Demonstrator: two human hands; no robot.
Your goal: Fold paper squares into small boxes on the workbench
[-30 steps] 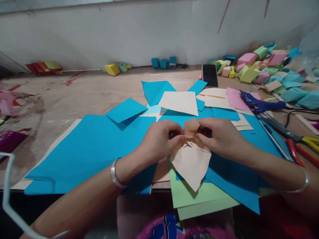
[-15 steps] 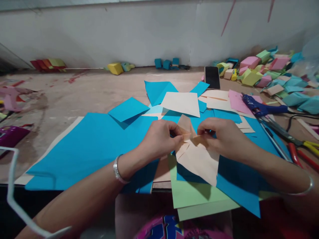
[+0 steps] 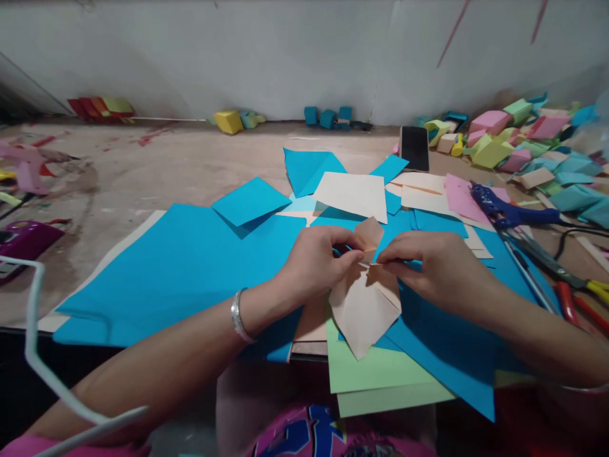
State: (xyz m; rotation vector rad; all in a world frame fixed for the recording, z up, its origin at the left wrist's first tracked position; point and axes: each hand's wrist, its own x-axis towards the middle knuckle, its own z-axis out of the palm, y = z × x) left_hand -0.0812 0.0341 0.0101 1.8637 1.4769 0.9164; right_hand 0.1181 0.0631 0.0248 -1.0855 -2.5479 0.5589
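Observation:
A cream-coloured piece of folded paper [image 3: 365, 308] is held up between my two hands, pinched in at its middle with a smaller flap standing above. My left hand [image 3: 323, 259] pinches its left side between thumb and fingers. From the right, my right hand [image 3: 421, 260] pinches the same paper close by, the fingertips nearly meeting. Beneath it lie blue sheets [image 3: 442, 336] and light green sheets [image 3: 380, 374] at the table's front edge. A loose cream sheet [image 3: 352, 193] rests just beyond my hands.
A large blue sheet [image 3: 190, 273] covers the left front. At right lie a blue glue gun [image 3: 509, 206], scissors [image 3: 552, 257], a pen [image 3: 530, 273] and a phone [image 3: 414, 148]. Folded paper pieces [image 3: 537, 139] heap behind them. A white bent rod [image 3: 35, 343] stands near my left arm.
The folded paper has turned in my fingers, so its lower part now hangs to a point. My fingertips have come closer together at its middle. The view has shifted slightly.

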